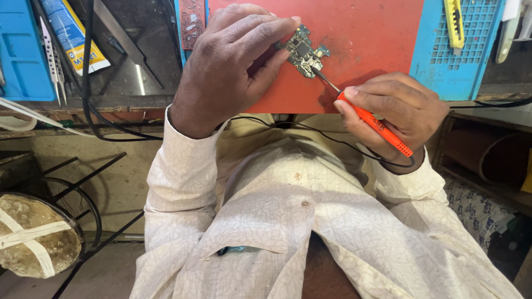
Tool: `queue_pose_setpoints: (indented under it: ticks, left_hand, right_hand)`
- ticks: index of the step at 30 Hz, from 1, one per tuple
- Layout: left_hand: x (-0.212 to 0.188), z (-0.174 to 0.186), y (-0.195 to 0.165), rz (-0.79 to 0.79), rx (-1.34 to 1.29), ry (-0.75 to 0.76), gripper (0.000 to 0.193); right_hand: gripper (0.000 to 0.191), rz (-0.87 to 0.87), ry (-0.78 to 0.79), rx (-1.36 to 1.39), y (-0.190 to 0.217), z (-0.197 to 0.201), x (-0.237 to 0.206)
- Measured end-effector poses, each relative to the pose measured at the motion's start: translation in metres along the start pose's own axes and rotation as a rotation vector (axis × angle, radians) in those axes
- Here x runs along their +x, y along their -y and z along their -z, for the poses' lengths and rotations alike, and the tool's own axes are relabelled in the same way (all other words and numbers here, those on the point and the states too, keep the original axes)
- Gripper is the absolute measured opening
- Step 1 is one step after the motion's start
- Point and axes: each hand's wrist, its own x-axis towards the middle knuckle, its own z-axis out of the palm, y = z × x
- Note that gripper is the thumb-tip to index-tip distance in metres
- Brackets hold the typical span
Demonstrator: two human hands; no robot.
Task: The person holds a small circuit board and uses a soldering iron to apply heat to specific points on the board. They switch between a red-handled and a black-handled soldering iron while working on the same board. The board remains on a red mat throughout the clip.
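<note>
Red mat (382,33): circuit board (303,51) between hands.

We wear a cream, long-sleeved shirt (310,221) printed with a faint leaf-vein pattern — its cuffs end at the wrists in the middle of the frame. Small round buttons run down the front placket, and a chest pocket sits at lower centre — something blue peeks from its edge. Both hands are bare.

Circuit board (303,51) lies on the mat (377,33) at upper centre; perforated tray (463,61) right, tweezers (52,55) upper left.
</note>
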Motion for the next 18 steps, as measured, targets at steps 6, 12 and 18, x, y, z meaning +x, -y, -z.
queue_pose_setpoints:
  ticks: [6,12,18]
  left_hand:
    - [-0.002,-0.005,0.0,-0.002,-0.013,0.006,0.03]
    - [0.014,-0.016,-0.009,-0.008,-0.007,0.009,0.03]
    - [-0.004,-0.008,-0.009,0.023,0.01,0.009,0.031]
  right_hand:
    - [0.022,-0.012,0.034,-0.028,0.001,0.003,-0.004]
    - [0.023,0.005,0.003,-0.009,-0.028,0.028,-0.007]
    - [0.024,0.015,0.034,-0.032,0.002,0.007,-0.008]
